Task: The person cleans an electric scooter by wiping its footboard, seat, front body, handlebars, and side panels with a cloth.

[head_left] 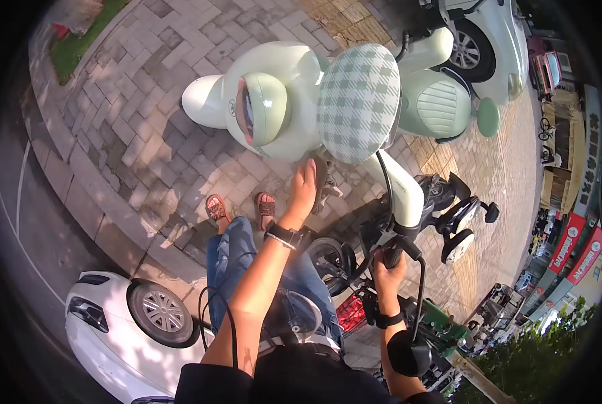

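Note:
A pale green scooter stands in front of me, with a tan-lensed, hooded lamp and an oval green-and-white checkered panel. My left hand, above a black wristwatch, is beside the scooter's body with its fingers closed along a dark, flat object; what this object is I cannot tell. Further right, my right hand wraps round the black handlebar grip at the end of the cream handlebar cover. A black mirror on a stem overlaps my right forearm.
Sandalled feet stand on paving bricks beside the scooter. A white car is at lower left, another car at upper right. Parked two-wheelers crowd the right side, with red shop signs beyond.

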`<action>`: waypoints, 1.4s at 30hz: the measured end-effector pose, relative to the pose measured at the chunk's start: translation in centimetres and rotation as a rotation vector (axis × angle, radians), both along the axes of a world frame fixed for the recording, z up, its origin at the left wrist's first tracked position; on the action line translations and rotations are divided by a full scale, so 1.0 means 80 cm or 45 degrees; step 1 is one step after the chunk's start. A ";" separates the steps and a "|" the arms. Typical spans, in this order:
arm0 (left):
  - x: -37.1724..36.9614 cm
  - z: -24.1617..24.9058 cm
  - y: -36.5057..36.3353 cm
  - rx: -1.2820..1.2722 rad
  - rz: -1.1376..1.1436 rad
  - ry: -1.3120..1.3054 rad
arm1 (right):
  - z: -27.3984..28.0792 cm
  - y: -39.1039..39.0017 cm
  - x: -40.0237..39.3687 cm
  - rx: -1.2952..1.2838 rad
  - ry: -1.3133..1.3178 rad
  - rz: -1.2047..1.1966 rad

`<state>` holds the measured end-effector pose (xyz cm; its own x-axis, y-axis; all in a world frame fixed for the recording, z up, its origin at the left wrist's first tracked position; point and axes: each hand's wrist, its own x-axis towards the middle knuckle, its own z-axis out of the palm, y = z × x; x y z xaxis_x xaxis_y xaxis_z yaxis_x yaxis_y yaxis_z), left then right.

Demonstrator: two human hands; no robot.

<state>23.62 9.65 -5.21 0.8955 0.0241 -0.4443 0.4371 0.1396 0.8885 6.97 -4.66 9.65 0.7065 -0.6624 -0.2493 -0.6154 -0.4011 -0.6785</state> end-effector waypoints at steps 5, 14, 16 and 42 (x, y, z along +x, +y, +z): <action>-0.012 0.029 0.061 0.096 -0.050 -0.082 | -0.005 0.004 0.003 -0.185 -0.033 0.051; -0.070 0.025 0.161 0.402 -0.070 -0.051 | -0.036 -0.031 0.005 -0.396 -0.122 0.144; -0.067 0.049 0.175 0.388 -0.145 0.048 | -0.045 -0.034 0.005 -0.448 -0.130 0.152; -0.122 0.021 0.409 0.554 -0.032 0.111 | -0.010 0.086 -0.020 -0.326 -0.521 -0.112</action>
